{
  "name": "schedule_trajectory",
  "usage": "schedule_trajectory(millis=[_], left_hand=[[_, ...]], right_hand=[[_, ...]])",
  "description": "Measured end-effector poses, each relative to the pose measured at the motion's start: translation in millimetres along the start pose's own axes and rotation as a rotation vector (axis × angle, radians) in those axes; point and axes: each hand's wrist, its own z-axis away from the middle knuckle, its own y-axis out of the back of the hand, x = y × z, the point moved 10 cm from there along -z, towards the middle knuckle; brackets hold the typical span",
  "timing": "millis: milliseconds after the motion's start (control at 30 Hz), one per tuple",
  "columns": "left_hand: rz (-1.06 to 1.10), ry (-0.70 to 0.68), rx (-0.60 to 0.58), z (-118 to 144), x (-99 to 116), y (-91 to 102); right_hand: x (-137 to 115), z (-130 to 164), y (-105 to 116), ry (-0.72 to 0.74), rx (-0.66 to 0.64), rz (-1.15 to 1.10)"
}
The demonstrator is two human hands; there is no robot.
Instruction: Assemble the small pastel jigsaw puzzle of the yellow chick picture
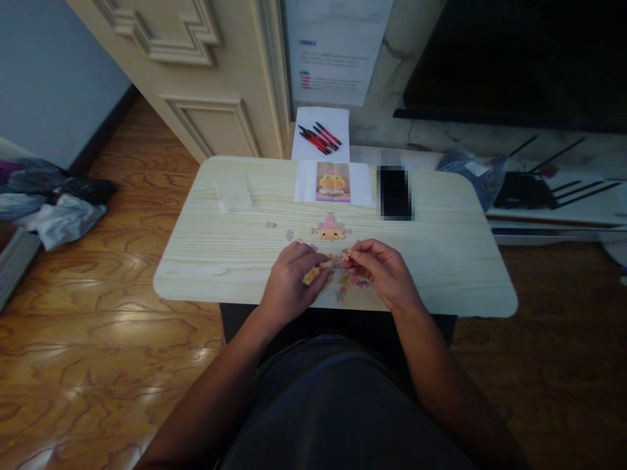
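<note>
My left hand rests on the pale wooden table with its fingers on a joined cluster of small puzzle pieces. My right hand pinches a small puzzle piece against that cluster. More loose pieces lie between and under both hands. Just beyond the hands sits an assembled section showing a yellow figure with a pink hat. Two stray pieces lie to its left. A printed reference picture of the same figure lies at the table's far edge.
A dark phone lies right of the reference picture and a clear plastic bag left of it. Red and black pens rest on a white sheet behind the table. Bags lie on the wooden floor at left; black cables and a router at right.
</note>
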Motion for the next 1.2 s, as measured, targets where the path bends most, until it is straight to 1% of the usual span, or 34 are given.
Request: schedule_trajectory(millis=[133, 267, 400, 533, 867, 1033, 1200], left_hand=[[-0.001, -0.005, 0.001, -4.2, 2.6, -11.5], [-0.013, -0.022, -0.024, -7.3, 6.2, -19.7], [-0.016, 0.000, -0.061, -8.6, 4.3, -23.7], [-0.028, 0.009, -0.055, -8.8, 2.3, -23.3], [-0.032, 0.006, -0.003, -10.4, 3.1, -17.6], [-0.095, -0.015, -0.028, -11.1, -2.1, -20.1], [-0.113, -0.049, -0.046, -10.4, -5.8, -26.0]], right_hand=[[1.4, 2.8, 2.0, 0.007, 0.042, -0.028], [3.6, 4.6, 6.1, 0.000, 0.065, 0.009], [1.7, 4.0, 10.7, 0.024, 0.093, 0.089], [0.4, 4.8, 9.8, 0.043, 0.101, 0.135], [-4.2, 6.8, 2.6, 0.096, 0.051, 0.156], [-6.0, 6.4, 1.8, 0.124, 0.008, 0.214], [-10.3, 5.8, 3.2, 0.200, -0.015, 0.286]])
